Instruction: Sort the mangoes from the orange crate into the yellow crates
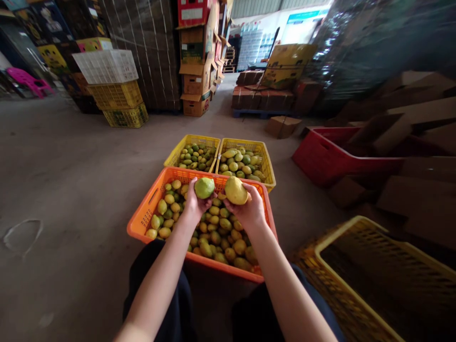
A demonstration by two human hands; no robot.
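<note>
My left hand [196, 203] is closed around a green lemon [204, 188], whose top faces me. Beside it, my right hand [251, 209] grips a larger yellow lemon [235, 191]. Both hands are above an orange crate [142, 222] filled with yellow and greenish lemons [213, 236]. Just beyond its far rim stand two yellow crates side by side: the left crate [173, 153] holds mostly green, smaller fruit, and the right crate [270, 166] holds larger yellow-green fruit. My forearms hide part of the fruit in the orange crate.
At my right is a yellow crate [342, 232], with a red crate [320, 161] of cardboard farther back. Flattened cardboard [423, 194] lies along the right. Stacked crates [117, 95], cartons [194, 80] and a loaded pallet [263, 99] stand behind; a pink chair [30, 81] is far left.
</note>
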